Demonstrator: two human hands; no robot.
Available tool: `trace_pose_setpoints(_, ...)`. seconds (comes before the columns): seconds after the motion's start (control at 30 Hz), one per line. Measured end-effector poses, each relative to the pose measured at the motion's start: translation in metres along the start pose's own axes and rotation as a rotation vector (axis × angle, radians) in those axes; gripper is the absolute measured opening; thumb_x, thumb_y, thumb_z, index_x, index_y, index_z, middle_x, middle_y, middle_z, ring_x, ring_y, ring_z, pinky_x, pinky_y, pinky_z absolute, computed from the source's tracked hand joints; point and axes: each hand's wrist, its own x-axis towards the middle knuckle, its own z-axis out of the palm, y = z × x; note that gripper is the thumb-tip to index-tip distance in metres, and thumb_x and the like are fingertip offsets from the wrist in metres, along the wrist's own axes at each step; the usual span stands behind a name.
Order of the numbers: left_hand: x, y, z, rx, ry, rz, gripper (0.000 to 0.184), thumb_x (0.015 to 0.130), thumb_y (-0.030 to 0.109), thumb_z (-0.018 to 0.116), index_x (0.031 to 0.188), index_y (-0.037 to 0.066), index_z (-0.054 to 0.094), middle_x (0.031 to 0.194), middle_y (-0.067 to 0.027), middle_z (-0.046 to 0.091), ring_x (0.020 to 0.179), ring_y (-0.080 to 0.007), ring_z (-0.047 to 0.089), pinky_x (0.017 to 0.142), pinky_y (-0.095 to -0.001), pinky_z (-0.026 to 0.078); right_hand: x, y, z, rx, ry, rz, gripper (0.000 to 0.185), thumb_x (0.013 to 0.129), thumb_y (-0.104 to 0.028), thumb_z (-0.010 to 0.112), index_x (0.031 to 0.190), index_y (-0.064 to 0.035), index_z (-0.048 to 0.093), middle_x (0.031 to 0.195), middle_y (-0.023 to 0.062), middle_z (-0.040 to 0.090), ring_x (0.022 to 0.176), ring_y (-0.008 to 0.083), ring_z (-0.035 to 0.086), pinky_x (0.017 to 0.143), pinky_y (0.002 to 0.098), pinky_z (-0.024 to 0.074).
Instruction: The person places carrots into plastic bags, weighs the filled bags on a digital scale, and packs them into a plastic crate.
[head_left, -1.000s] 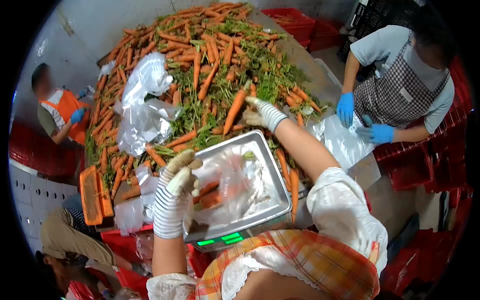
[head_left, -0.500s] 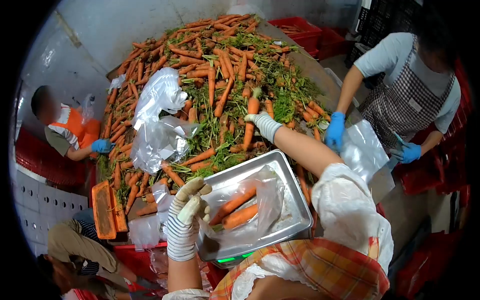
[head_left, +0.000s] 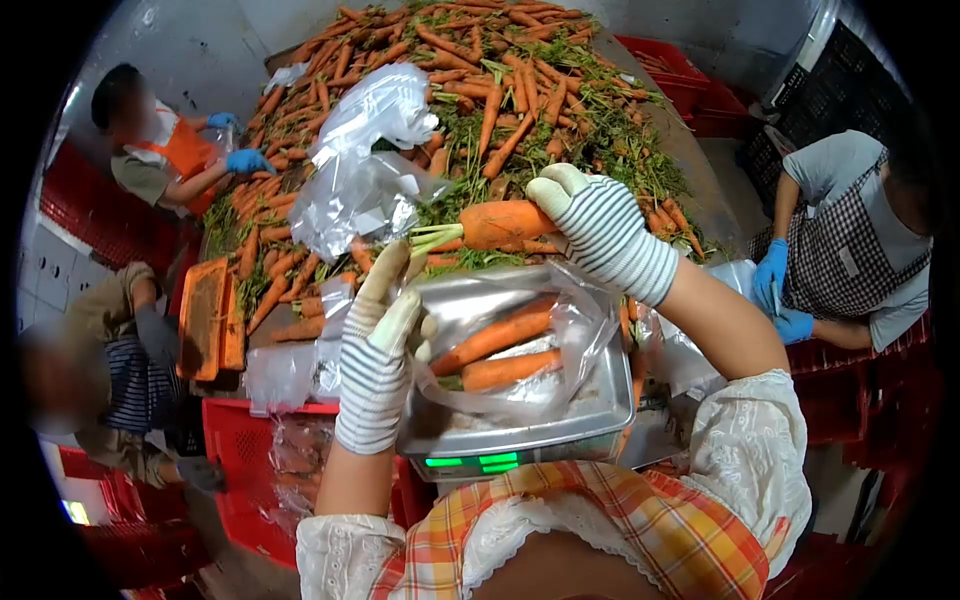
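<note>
My right hand (head_left: pixel 600 225), in a striped white glove, is closed around the thick end of a carrot (head_left: pixel 505 224). The carrot lies level above the tray, its trimmed green stems pointing at my left hand (head_left: pixel 378 335). That hand, gloved alike, has its thumb and forefinger apart by the stems, while its lower fingers curl at the rim of a clear plastic bag (head_left: pixel 575 335). Two carrots (head_left: pixel 510 370) are inside the bag, which lies in a metal tray (head_left: pixel 520 437) on a scale with a lit green display (head_left: pixel 470 463).
A large heap of carrots (head_left: pixel 500 110) with leafy tops covers the table. Empty clear bags (head_left: pixel 365 150) lie on it. An orange container (head_left: pixel 203 320) and a red crate (head_left: pixel 240 470) holding bagged carrots stand at left. Co-workers stand on both sides, some with blue gloves (head_left: pixel 770 270).
My right hand has lifted a carrot off the heap and brought it above the tray, turned level. My left hand stays beside the bag. The co-worker at lower left has straightened up.
</note>
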Motion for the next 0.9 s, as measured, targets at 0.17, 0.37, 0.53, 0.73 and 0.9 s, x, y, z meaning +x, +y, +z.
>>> trace_pose_setpoints(0.17,-0.018,-0.002,0.017,0.244,-0.071,0.253,0.056,0.087,0.009,0.046,0.139,0.003,0.026,0.125,-0.0153,0.045,0.068,-0.0067,0.054,0.049,-0.0174,0.045,0.005,-0.032,-0.005,-0.231,-0.111,-0.088,0.012,0.079,-0.015,0.051,0.090,-0.0099,0.051,0.076,0.0084,0.055,0.068,0.0255,0.061,0.054,0.0358,0.0505)
trace_pose_setpoints(0.37,-0.036,0.007,0.005,0.502,-0.270,0.223,0.062,0.082,0.002,0.045,0.140,0.008,0.025,0.134,-0.0235,0.039,0.088,-0.0198,0.055,0.076,-0.0314,0.047,0.022,-0.062,-0.015,-0.342,-0.308,0.020,0.020,0.079,-0.016,0.057,0.098,-0.0112,0.054,0.083,0.0088,0.059,0.075,0.0249,0.062,0.062,0.0355,0.0520)
trace_pose_setpoints(0.53,-0.037,0.031,-0.046,-0.070,-0.143,0.131,0.058,0.083,0.007,0.050,0.136,-0.002,0.028,0.131,-0.0225,0.042,0.053,-0.0061,0.050,0.049,-0.0173,0.046,0.022,-0.077,-0.047,0.648,0.086,0.332,0.041,0.074,-0.017,0.067,0.110,-0.0060,0.051,0.096,0.0084,0.061,0.087,0.0183,0.059,0.077,0.0299,0.0485)
trace_pose_setpoints(0.73,-0.049,0.041,-0.061,-0.027,-0.292,-0.001,0.059,0.077,0.008,0.048,0.133,-0.003,0.035,0.130,-0.0221,0.044,0.044,-0.0041,0.041,0.041,-0.0156,0.034,-0.021,-0.122,0.038,0.893,-0.250,-0.099,0.040,0.073,-0.009,0.064,0.111,-0.0026,0.049,0.102,0.0102,0.056,0.093,0.0224,0.055,0.084,0.0332,0.0464)
trace_pose_setpoints(0.9,-0.060,0.045,-0.079,0.128,-0.360,-0.051,0.060,0.074,0.007,0.046,0.132,-0.003,0.036,0.127,-0.0217,0.047,0.043,-0.0051,0.041,0.041,-0.0170,0.033,-0.068,-0.086,0.074,0.267,-0.642,-0.048,0.046,0.070,-0.018,0.068,0.110,-0.0017,0.051,0.098,0.0184,0.058,0.091,0.0312,0.058,0.083,0.0378,0.0465)
